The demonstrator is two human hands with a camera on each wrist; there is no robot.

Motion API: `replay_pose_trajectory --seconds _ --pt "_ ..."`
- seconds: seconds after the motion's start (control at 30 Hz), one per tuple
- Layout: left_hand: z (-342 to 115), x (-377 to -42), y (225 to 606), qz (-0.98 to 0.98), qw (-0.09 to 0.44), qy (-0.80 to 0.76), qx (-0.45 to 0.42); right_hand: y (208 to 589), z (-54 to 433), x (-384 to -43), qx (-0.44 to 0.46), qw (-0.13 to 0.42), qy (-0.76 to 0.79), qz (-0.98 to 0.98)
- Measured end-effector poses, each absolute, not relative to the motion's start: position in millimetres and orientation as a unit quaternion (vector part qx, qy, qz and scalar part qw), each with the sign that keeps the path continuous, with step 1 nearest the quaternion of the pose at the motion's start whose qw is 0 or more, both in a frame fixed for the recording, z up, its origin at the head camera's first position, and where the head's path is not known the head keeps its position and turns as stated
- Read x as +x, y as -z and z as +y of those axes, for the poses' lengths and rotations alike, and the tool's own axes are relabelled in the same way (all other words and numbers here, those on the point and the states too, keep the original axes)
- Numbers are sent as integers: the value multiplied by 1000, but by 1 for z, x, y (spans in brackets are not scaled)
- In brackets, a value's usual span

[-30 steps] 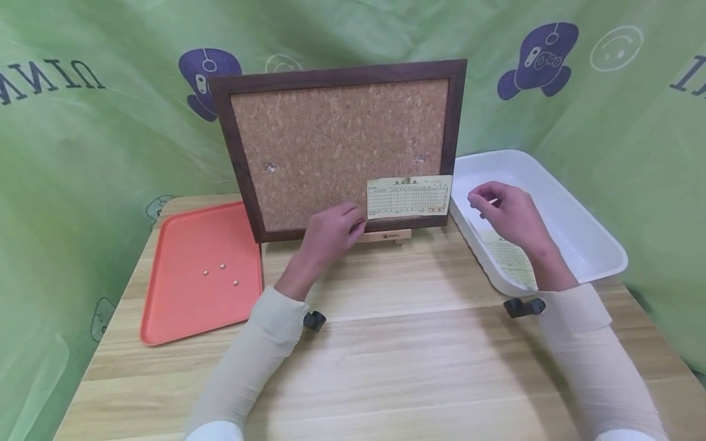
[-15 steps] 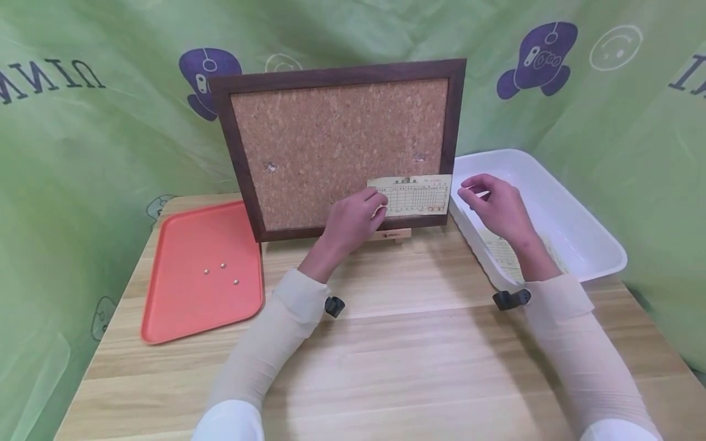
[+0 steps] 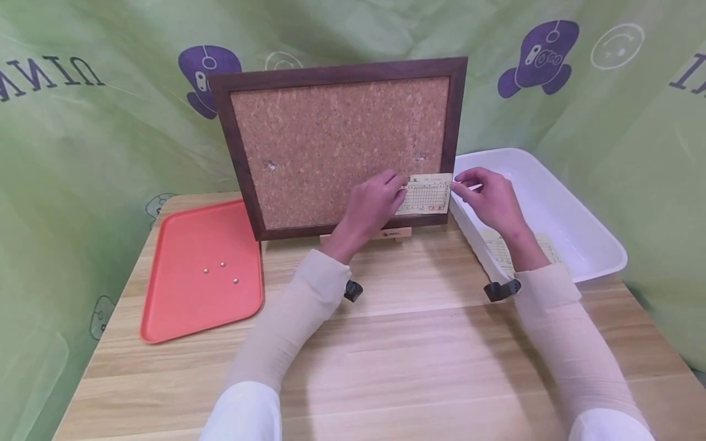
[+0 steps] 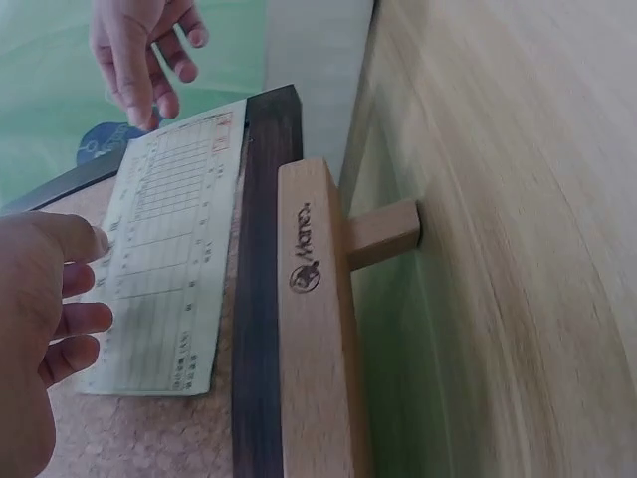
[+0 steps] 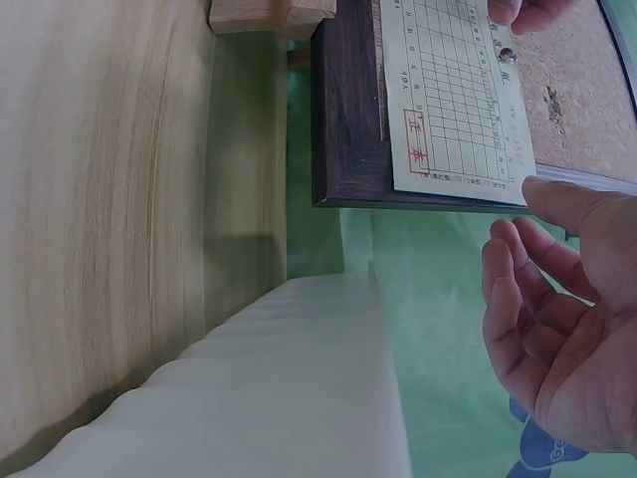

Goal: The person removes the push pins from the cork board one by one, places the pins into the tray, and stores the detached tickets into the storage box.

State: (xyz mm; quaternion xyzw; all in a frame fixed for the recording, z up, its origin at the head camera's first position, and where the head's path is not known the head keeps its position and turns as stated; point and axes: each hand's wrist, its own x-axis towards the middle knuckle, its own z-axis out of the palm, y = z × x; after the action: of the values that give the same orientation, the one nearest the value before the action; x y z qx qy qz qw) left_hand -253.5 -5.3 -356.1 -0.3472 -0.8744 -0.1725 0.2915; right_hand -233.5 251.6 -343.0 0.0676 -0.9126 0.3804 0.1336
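Note:
A pale printed receipt slip (image 3: 423,197) lies against the lower right of a cork board (image 3: 325,135) with a dark wooden frame. One round-headed metal pushpin (image 5: 507,56) sits near its upper edge in the right wrist view. My left hand (image 3: 372,201) covers the slip's left part, fingers loosely bent, with the thumb close over the paper in the left wrist view. On the other side, my right hand (image 3: 492,199) has its thumb tip right at the slip's upper right corner. Its other fingers are relaxed just off the board's edge.
A small wooden easel (image 4: 317,299) supports the board. To the left, a red tray (image 3: 182,245) bears 3 small pushpins (image 3: 223,265). A white plastic bin (image 3: 584,245) with more slips (image 3: 499,248) stands to the right. Green cloth (image 3: 110,141) hangs behind.
My left hand has moved right and up, from the slip's lower left corner to over its left part. My right hand has come left from above the bin to the slip's right corner.

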Motion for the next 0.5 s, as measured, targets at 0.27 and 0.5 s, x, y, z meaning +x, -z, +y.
replay_pose_trajectory --seconds 0.27,0.5 --pt "3 -263 357 -871 307 197 -328 343 251 -241 75 128 -376 -915" --pt "8 -267 354 -879 304 189 -316 343 250 -247 76 134 -372 -915"
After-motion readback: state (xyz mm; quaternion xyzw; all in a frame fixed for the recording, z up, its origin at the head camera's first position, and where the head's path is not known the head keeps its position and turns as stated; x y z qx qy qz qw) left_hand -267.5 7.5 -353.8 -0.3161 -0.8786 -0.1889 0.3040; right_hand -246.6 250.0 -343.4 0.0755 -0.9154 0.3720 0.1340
